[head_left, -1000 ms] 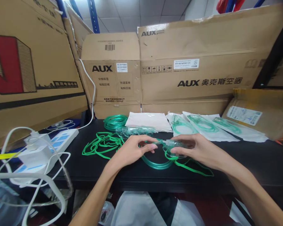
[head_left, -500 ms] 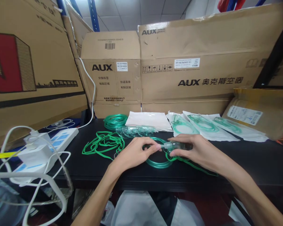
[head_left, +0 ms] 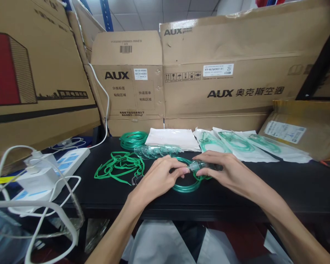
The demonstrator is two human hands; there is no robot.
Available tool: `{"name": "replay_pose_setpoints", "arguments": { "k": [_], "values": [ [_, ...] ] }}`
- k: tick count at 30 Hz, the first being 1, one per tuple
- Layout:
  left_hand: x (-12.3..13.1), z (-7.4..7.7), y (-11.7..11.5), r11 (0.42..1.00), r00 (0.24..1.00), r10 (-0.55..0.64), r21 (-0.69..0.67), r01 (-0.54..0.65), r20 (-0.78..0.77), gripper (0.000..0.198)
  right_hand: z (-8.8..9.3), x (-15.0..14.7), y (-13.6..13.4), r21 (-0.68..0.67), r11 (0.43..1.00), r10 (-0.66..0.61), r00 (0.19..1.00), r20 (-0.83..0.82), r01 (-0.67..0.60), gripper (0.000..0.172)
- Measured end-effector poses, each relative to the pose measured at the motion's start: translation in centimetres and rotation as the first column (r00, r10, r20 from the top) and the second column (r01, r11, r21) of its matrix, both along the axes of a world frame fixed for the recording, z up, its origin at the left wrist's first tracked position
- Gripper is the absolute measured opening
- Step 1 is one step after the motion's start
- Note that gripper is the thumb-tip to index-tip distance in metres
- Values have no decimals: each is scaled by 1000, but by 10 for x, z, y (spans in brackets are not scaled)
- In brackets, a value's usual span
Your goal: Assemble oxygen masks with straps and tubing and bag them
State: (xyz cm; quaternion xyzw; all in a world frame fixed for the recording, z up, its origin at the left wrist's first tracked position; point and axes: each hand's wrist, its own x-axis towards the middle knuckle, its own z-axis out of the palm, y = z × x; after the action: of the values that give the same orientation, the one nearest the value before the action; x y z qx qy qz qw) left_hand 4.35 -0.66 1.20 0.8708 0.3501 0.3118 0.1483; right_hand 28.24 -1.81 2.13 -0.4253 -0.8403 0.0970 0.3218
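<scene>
My right hand (head_left: 227, 167) is closed around a clear green oxygen mask (head_left: 195, 166), its narrow connector pointing left. Most of the mask's cup is hidden by the fingers. Thumb and fingers of my left hand (head_left: 165, 172) pinch at the connector, apparently on the end of the green tubing; the joint itself is too small to make out. Below both hands lies the coiled green oxygen tubing (head_left: 187, 188) on the black table. A short piece of green elastic strap (head_left: 202, 179) shows under my right hand.
Loose green straps (head_left: 119, 167) lie left, beside clear masks (head_left: 156, 151) in a row. Behind are another tubing coil (head_left: 133, 140), white pouches (head_left: 172, 138) and filled pouches (head_left: 235, 142). A power strip (head_left: 67, 165) with white cables occupies the left; cardboard boxes (head_left: 236, 47) wall the back.
Both hands stay together at the connector, with my right hand shifted slightly left. The green strap that trailed out to the right under my right wrist no longer shows there. The view has shifted slightly.
</scene>
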Motion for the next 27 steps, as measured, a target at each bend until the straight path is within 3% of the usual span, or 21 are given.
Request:
{"name": "replay_pose_setpoints", "arguments": {
  "k": [9, 13, 19, 22, 27],
  "values": [
    [6, -4, 0, 976, 996, 87, 199, -84, -5, 20, 3, -2, -5, -147, 988, -53, 996, -72, 42, 40],
    [8, -4, 0, 964, 997, 76, 252, -79, 20, 20, 2, 0, -5, -296, 954, -83, 989, -126, 43, 44],
    [10, -7, 3, 937, 995, 91, 335, -101, 45, 19, 0, -3, -3, -377, 926, -53, 980, -193, -24, 34],
    [10, -11, 5, 936, 993, 118, 330, -121, 30, 20, -2, -7, 1, -392, 917, -24, 970, -240, -74, 38],
    [9, -14, 6, 968, 992, 124, 217, -126, 22, 24, -3, -5, 5, -385, 923, -56, 983, -173, -15, 49]
  ]
}}
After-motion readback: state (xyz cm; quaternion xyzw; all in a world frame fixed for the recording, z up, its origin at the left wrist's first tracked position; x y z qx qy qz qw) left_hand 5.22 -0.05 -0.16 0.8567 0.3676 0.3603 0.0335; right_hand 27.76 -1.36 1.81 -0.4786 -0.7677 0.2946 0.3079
